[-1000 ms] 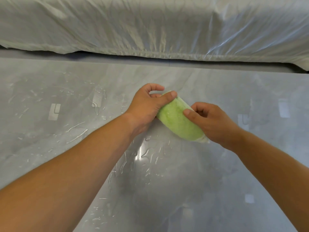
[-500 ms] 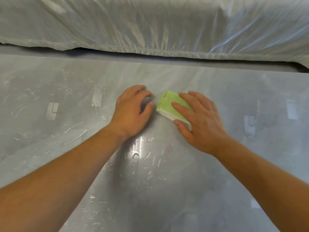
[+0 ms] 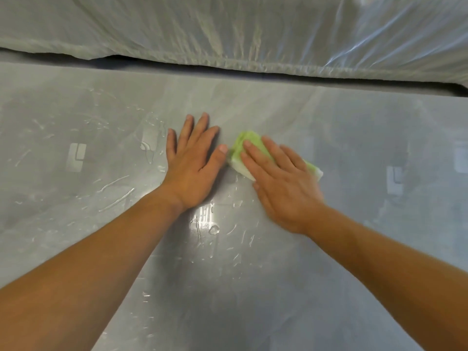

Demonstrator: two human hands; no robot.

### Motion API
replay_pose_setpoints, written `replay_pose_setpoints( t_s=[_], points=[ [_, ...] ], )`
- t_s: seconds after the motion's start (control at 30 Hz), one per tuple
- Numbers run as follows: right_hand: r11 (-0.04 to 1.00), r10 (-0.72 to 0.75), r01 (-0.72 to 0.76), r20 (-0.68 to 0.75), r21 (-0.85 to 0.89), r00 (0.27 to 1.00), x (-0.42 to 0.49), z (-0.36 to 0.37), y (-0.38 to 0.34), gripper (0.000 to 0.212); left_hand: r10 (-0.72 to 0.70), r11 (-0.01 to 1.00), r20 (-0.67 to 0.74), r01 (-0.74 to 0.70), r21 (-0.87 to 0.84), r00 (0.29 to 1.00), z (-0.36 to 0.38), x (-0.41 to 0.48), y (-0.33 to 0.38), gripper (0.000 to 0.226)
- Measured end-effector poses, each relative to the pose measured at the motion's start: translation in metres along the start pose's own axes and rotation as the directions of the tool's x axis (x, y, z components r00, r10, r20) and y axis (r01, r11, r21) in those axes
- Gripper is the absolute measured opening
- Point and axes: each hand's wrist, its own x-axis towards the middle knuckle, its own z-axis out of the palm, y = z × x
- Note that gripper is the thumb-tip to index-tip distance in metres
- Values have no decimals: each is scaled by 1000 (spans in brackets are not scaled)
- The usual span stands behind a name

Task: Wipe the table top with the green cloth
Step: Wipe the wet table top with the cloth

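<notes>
A folded green cloth point(image 3: 240, 145) with a white underside lies on the glossy grey table top point(image 3: 253, 287), near the middle. My right hand point(image 3: 281, 183) lies flat on it with straight fingers, covering most of it; only its left end and a corner at the right show. My left hand point(image 3: 193, 160) rests flat on the bare table just to the left, its thumb tip nearly touching the cloth's edge. Water drops and streaks sit on the table left of and below the hands.
A large piece of furniture wrapped in clear plastic sheeting point(image 3: 228, 34) runs along the far edge of the table, with a dark gap point(image 3: 177, 63) under it. Ceiling lights reflect in the wet surface.
Both hands let go of the bunched cloth and set it on the table. The right hand now presses it flat, and the left hand has spread open beside it.
</notes>
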Motion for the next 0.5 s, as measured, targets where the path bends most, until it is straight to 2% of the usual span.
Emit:
replay_pose_setpoints(
  t_s=[0.03, 0.07, 0.13, 0.2, 0.27, 0.3, 0.4, 0.47, 0.5],
  points=[
    [999, -50, 50, 46, -7, 998, -6, -3, 8, 56, -1, 1000, 3, 1, -10, 1000, -2, 0, 0, 75],
    [999, -36, 37, 50, -8, 998, -2, -6, 22, 55, -2, 1000, 9, 2, -15, 1000, -3, 0, 1, 76],
    [987, 160, -159, 10, -6, 987, 26, -12, 46, 55, -3, 999, 27, 4, -32, 1000, -4, 0, 1, 74],
    [924, 383, -381, -50, 41, 922, 66, -18, 61, 55, -2, 998, 33, 4, -70, 999, -7, -3, -1, 68],
    [882, 469, -463, -66, 85, 881, 86, -18, 50, 56, 6, 996, -12, -7, -89, 1000, -11, -9, -3, 62],
    [904, 426, -421, -63, 78, 902, 83, -14, 39, 57, 6, 997, -51, -10, -72, 999, -12, -16, -3, 61],
    [996, 86, -86, -7, 29, 996, 21, 2, -4, 59, 18, 1000, -130, -15, 22, 991, -8, -50, -2, 55],
    [994, -112, 111, 79, 20, 991, -27, 5, -18, 58, 33, 996, -112, -24, 82, 993, 2, -81, 0, 52],
    [987, -161, 161, 113, 9, 980, -36, 3, -12, 58, 37, 994, -96, -26, 110, 995, 7, -95, -1, 51]
  ],
)
